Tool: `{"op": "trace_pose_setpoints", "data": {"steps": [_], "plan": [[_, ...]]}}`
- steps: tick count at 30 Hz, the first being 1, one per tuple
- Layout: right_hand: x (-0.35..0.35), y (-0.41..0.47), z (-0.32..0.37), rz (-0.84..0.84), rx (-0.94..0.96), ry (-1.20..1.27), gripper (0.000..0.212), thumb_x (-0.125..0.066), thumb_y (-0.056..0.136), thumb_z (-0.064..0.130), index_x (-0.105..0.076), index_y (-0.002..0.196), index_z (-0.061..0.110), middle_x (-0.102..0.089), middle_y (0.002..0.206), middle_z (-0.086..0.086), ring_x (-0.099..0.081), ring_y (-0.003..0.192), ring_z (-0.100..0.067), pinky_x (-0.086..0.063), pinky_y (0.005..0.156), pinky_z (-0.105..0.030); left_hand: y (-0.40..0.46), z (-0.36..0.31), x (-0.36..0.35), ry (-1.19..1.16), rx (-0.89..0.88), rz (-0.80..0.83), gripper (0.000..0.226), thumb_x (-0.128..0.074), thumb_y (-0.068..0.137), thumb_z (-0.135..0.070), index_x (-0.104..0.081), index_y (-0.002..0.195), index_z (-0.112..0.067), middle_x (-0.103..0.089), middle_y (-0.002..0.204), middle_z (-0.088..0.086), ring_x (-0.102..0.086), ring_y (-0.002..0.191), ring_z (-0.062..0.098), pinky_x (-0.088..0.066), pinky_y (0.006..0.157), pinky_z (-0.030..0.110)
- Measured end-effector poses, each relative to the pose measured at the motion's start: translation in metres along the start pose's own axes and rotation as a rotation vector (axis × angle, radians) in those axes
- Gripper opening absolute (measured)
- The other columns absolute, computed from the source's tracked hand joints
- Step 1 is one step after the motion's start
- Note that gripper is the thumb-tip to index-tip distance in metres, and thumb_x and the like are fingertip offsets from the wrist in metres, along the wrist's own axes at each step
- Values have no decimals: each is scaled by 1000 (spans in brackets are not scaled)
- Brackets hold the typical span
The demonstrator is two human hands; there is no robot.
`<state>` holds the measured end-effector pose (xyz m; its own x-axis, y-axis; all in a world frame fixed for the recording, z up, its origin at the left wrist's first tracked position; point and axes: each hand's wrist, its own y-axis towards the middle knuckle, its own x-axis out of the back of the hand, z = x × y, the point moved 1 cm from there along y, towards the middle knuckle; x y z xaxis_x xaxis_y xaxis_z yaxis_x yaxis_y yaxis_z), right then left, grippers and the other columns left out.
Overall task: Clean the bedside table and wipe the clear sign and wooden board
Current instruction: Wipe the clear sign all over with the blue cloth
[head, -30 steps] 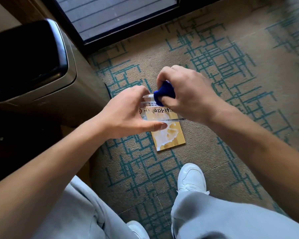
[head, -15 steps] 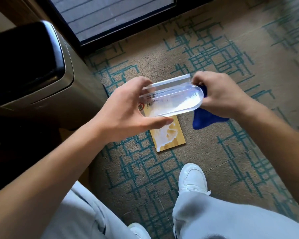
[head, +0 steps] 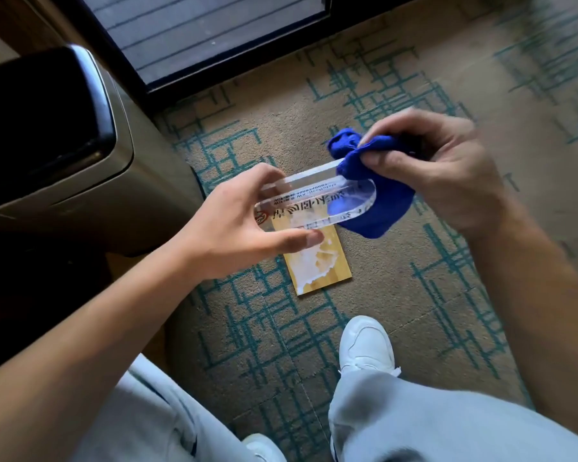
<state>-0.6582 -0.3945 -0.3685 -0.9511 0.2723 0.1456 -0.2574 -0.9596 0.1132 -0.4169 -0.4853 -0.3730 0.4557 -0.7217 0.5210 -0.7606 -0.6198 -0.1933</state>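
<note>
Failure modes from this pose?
1. The left hand pinches the clear acrylic sign only by its left end, in mid-air; pressure from the blue cloth in the right hand at the far end might lever it loose.
2. If dropped, it would likely land on the yellow wooden board lying on the carpet below.

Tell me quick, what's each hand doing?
Left hand: holding the clear sign by its end.
Right hand: pinching the blue cloth against the sign.

right hand (head: 437,171) has moved the blue cloth (head: 364,181) onto the clear sign's (head: 314,201) right end.
</note>
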Motion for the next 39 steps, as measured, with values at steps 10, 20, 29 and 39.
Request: {"op": "trace_pose_setpoints", "data": {"steps": [10,20,29,39], "plan": [[-41,1,-10,-407,-127,-264,8,-74,80,26,-67,85,28,-73,74,3,-72,65,-13,-61,63,-36,4,3,-10,-576,265,143,57,-60,76,-60,-65,98,-8,-69,81,4,-61,73,20,-45,72,34],[-58,-9,-5,-381,-119,-518,15,-71,83,29,-75,95,21,-68,87,3,-64,78,-13,-53,76,-31,4,0,-17,-557,293,-1,59,-62,80,-62,-66,100,-7,-65,81,12,-58,70,23,-39,68,37],[-85,-11,-9,-391,22,-855,19,-65,91,29,-71,94,11,-61,88,-7,-60,71,-25,-43,61,-30,5,-3,-29,-727,400,-64,74,-68,69,-67,-71,119,-12,-62,78,14,-54,65,25,-38,60,33],[-90,-31,-14,-192,121,-1053,9,-64,91,13,-69,93,6,-59,89,-13,-58,76,-29,-48,58,-36,2,3,-33,-734,433,-10,60,-58,85,-60,-72,116,-11,-59,90,20,-52,80,31,-40,68,38]]}}
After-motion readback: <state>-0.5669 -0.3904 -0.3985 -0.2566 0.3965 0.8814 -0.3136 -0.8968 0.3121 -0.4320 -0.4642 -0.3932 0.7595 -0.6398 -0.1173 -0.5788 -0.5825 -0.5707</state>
